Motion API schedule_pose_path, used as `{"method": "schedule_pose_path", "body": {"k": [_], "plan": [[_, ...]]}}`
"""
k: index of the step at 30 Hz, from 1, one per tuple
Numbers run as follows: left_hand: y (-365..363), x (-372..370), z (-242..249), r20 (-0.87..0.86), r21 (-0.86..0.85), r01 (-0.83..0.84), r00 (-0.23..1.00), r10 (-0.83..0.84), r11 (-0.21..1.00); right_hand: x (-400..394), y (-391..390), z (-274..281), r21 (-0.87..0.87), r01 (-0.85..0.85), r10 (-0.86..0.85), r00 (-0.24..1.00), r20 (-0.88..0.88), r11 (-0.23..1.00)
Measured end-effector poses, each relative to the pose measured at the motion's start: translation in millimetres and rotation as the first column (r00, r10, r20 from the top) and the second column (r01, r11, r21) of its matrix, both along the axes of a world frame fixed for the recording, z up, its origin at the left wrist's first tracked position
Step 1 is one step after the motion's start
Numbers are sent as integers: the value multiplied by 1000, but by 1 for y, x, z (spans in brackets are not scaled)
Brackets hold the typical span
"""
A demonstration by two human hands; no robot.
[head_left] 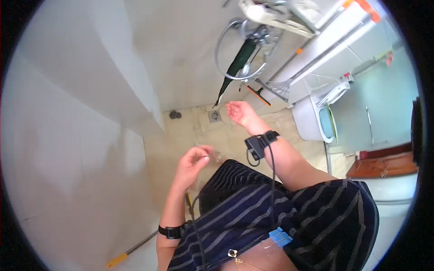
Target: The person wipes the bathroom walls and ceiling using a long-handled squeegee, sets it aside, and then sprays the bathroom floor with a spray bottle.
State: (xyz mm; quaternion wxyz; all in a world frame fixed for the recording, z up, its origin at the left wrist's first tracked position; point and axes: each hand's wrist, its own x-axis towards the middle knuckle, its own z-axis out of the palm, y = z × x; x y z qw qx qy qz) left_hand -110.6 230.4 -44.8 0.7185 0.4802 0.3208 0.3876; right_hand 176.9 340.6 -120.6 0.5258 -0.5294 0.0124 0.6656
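My left hand (192, 165) is held low in front of me, thumb and fingers curved with a gap between them. Nothing shows in its grasp. Further forward, my right hand (240, 113) is raised with loosely bent fingers, and I see no object in it. A floor drain (214, 116) appears just left of the right hand. Above that hand hangs a closed dark green umbrella (240, 58), tip down, beside a looped shower hose (217, 47). A black strap device (258, 145) sits on my right wrist, and another black strap (172, 232) circles my left forearm.
An orange-edged squeegee (258, 95) and a grey fly swatter (278, 88) are by the wall. A white bin (312, 119) stands at right, near a brown wooden item (384, 163). A yellow-handled pole (118, 260) is at lower left. White walls rise on the left.
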Motion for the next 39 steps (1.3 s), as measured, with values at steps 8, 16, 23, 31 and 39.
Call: {"method": "schedule_pose_path", "body": {"k": [8,16,23,31,39], "plan": [[-10,76,172,-439,741,431,891,-114,515,-72,76,148,405,-167,265,943,-200,899],[-37,123,264,-532,840,521,739,413,150,-102,48,278,626,-505,195,846,497,595],[-67,99,289,-359,807,574,288,888,140,-73,-24,333,644,-594,366,804,468,481],[-110,70,281,-612,749,472,762,211,466,101,-21,425,931,-55,-96,991,96,361],[-115,-116,398,-387,915,-101,56,920,391,106,-47,418,778,-597,-395,678,620,196]]}}
